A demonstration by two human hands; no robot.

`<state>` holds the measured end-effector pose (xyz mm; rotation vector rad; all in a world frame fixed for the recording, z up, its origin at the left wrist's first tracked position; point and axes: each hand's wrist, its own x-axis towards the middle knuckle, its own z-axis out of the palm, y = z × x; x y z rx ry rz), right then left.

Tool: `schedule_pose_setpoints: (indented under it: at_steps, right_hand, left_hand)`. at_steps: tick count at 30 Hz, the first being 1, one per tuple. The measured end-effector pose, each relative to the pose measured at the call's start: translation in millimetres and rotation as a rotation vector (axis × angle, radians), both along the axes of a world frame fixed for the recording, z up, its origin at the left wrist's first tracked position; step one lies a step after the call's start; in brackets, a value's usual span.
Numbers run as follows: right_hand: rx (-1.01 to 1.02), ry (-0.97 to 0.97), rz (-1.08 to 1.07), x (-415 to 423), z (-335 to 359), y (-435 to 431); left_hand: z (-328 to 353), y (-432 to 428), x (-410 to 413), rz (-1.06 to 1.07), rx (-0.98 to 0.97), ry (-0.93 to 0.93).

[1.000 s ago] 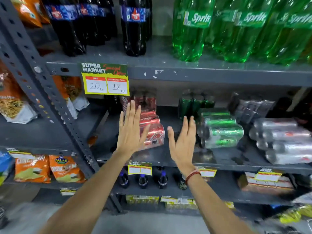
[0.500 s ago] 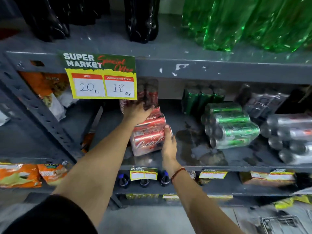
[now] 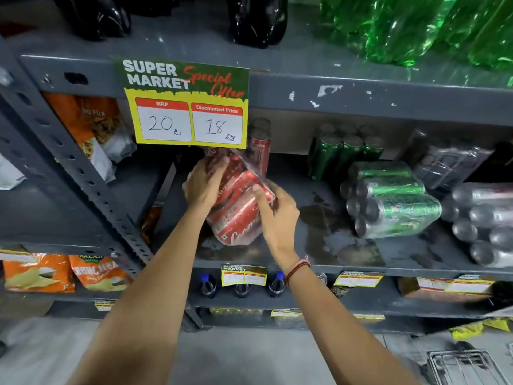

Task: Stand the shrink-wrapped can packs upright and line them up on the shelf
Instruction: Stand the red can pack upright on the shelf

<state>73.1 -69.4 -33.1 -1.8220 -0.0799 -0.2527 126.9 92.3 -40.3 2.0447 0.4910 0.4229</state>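
A shrink-wrapped pack of red cola cans [image 3: 238, 218] is tilted on the grey shelf [image 3: 319, 262], its far end raised. My left hand [image 3: 204, 183] grips its upper left side. My right hand [image 3: 276, 211] holds its right side, thumb on the wrap. Behind it, an upright red can pack [image 3: 259, 151] stands at the back. A green can pack [image 3: 388, 198] lies on its side to the right, with an upright green pack [image 3: 344, 154] behind it. A silver can pack [image 3: 483, 223] lies on its side at the far right.
A yellow price sign [image 3: 188, 107] hangs from the shelf above, just over the red pack. A slotted upright post [image 3: 83, 176] stands to the left, with snack bags [image 3: 94, 129] beyond it. Dark bottles and green bottles [image 3: 416, 26] stand on the shelf above. A wire basket [image 3: 466, 365] lies on the floor.
Both hands went from open in front of the shelf to gripping the red pack. The pack's far end has risen from lying flat to a tilt.
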Motion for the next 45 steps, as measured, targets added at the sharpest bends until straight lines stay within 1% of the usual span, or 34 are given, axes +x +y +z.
schedule_pose_setpoints:
  at_steps: [2,4,6,10,12,14,16,17,18,19,21,22,23,24,25,26,27,28,29,31,33,36,38,40,41,42,43,45]
  right_hand:
    - [-0.147,-0.127,0.051,-6,2,7]
    - [-0.244,-0.226,0.07,-16,0,16]
    - [-0.319,-0.296,0.025,-25,-6,25]
    - [-0.473,-0.334,-0.02,-39,-14,41]
    - [-0.509,-0.327,-0.013,-44,-15,46]
    - [-0.525,-0.313,-0.002,-45,-13,47]
    - [-0.573,-0.348,-0.008,-44,-10,43]
    - [-0.571,-0.368,0.0,-44,-8,39]
    - [-0.533,-0.369,0.015,-42,-5,35]
    - [-0.459,-0.355,0.029,-38,-1,31]
    - [-0.285,-0.297,-0.003,-24,5,23]
    - [-0.189,-0.225,-0.025,-12,8,19]
    - [-0.079,-0.097,-0.011,0,11,16]
    - [0.037,0.073,0.043,11,16,14]
    - [0.123,0.252,0.121,20,18,13]
    - [0.154,0.393,0.205,25,18,13]
    - [0.143,0.462,0.268,28,15,12]
    - [0.144,0.48,0.292,29,11,12]
    - [0.166,0.473,0.287,28,7,12]
    - [0.22,0.461,0.254,21,4,13]
    - [0.226,0.437,0.177,8,4,18]
    - [0.222,0.34,0.027,-23,0,35]
    - [0.253,0.279,0.014,-45,-2,47]
    - [0.32,0.219,0.02,-59,-2,51]
    - [0.315,0.188,-0.005,-61,-1,48]
    - [0.272,0.157,-0.052,-60,1,44]
    - [0.212,0.126,-0.106,-55,4,38]
    - [0.101,0.044,-0.162,-34,15,24]
  left_hand:
    - [-11,6,-13,0.035,-0.357,-0.103]
    - [-17,8,-22,0.029,-0.628,-0.189]
    - [-20,12,-25,-0.02,-0.763,-0.218]
    - [-22,15,-27,-0.104,-0.923,-0.185]
    - [-22,15,-28,-0.074,-0.992,-0.152]
    - [-18,18,-29,-0.05,-0.949,-0.103]
    - [-13,22,-34,-0.106,-0.927,-0.031]
    - [-12,23,-39,-0.126,-0.928,-0.006]
    - [-13,23,-45,-0.099,-0.937,-0.006]
    - [-15,20,-52,-0.003,-0.94,-0.026]
    - [-23,9,-71,0.317,-0.945,-0.123]
    - [-25,0,-83,0.459,-0.921,-0.174]
    - [-26,-13,-95,0.524,-0.875,-0.208]
    - [-27,-28,-106,0.51,-0.837,-0.233]
    - [-27,-43,-114,0.446,-0.82,-0.25]
    - [-26,-58,-119,0.356,-0.828,-0.265]
    - [-25,-69,-120,0.261,-0.822,-0.275]
    - [-24,-78,-117,0.188,-0.787,-0.287]
    - [-22,-83,-113,0.161,-0.735,-0.3]
    - [-18,-85,-107,0.206,-0.675,-0.312]
    - [-21,-77,-104,0.232,-0.692,-0.3]
    - [-25,-49,-94,0.189,-0.745,-0.171]
    - [-23,-25,-82,0.107,-0.791,-0.085]
    - [-16,-12,-78,-0.059,-0.781,0.036]
    - [-14,-6,-76,-0.109,-0.777,0.066]
    - [-12,-4,-75,-0.097,-0.781,0.064]
    - [-10,-6,-75,-0.005,-0.793,0.033]
    - [-7,-22,-84,0.322,-0.816,-0.11]
